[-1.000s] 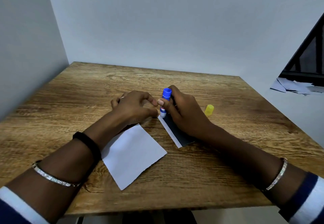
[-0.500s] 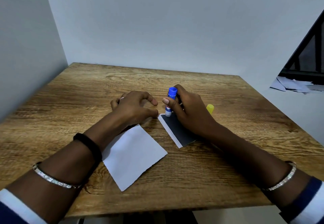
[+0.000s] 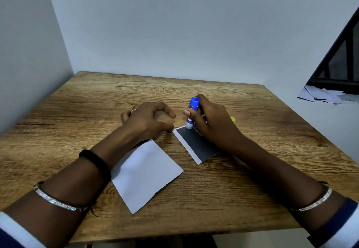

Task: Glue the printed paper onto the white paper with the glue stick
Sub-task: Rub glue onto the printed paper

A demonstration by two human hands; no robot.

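- Head view, against the earlier frames: shifted rightward along the far edge of the print (image 3: 200,145), glue stick (image 3: 192,112) and right hand (image 3: 211,125) together; left hand (image 3: 147,120) and white sheet (image 3: 144,174) unmoved.
- Right hand clenched round the stick, thumb across the barrel on the near-left side, remaining fingers wrapped behind; stick close to upright, blue end up, tip down on the far-left corner of the print.
- Left hand released, holding nothing: fingers curled and arched, tips down on the table (image 3: 223,199) just left of the print's corner; contact with the print itself impossible to tell.
- Print dark side up, lying under the right palm and wrist, pale strip along its left edge exposed; apart from the white sheet, which sits nearer the body, partly beneath the left wrist.
- Yellow cap (image 3: 233,120) peeking out beyond the right hand's knuckles, on the table.
- Judged step: spreading glue over the print, only the far edge covered so far.
- To do it well: keep light, even pressure; work in overlapping strokes from the far edge toward the wrist; run right out to corners and the pale strip.
- Worth pinning the corner with the left fingertips, since thin paper likely drags or creases under a sticky tip.
- Lift the right palm clear before gluing beneath it, to avoid smearing.
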